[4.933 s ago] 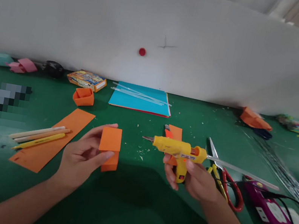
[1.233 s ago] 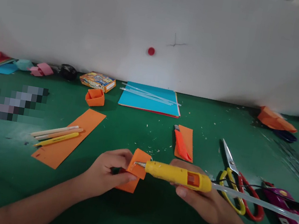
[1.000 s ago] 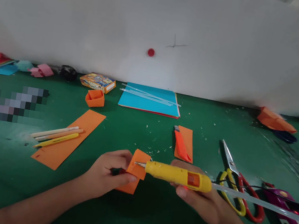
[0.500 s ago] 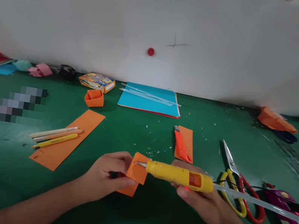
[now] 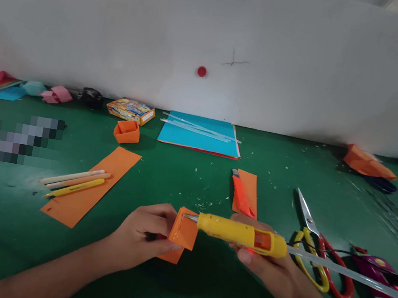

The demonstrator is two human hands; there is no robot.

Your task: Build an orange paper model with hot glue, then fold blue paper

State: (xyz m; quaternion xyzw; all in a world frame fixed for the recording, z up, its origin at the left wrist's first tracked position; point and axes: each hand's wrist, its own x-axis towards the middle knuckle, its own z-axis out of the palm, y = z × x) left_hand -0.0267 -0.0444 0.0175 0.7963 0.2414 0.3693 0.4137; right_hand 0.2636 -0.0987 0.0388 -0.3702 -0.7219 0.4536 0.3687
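My left hand (image 5: 145, 229) pinches a folded piece of orange paper (image 5: 186, 234) above the table. A shiny line of glue runs along the paper's left side. In my right hand (image 5: 265, 264) is a yellow glue gun (image 5: 231, 229), its metal nozzle at the upper part of the paper's face. A long clear glue stick (image 5: 346, 271) juts out of the gun's back end. Part of my right hand is hidden behind the gun.
Red-and-yellow scissors (image 5: 310, 223) and a purple power strip (image 5: 383, 281) lie to the right. A cutter (image 5: 241, 194) rests on orange paper ahead. Pencils (image 5: 76, 184) lie on an orange strip (image 5: 111, 170) at left. Blue sheets (image 5: 200, 141) and a folded orange ring (image 5: 127, 132) sit farther back.
The nozzle has shifted slightly up the paper's face, and the glue line behind it looks longer. Both hands keep their hold. The whole view has shifted slightly.
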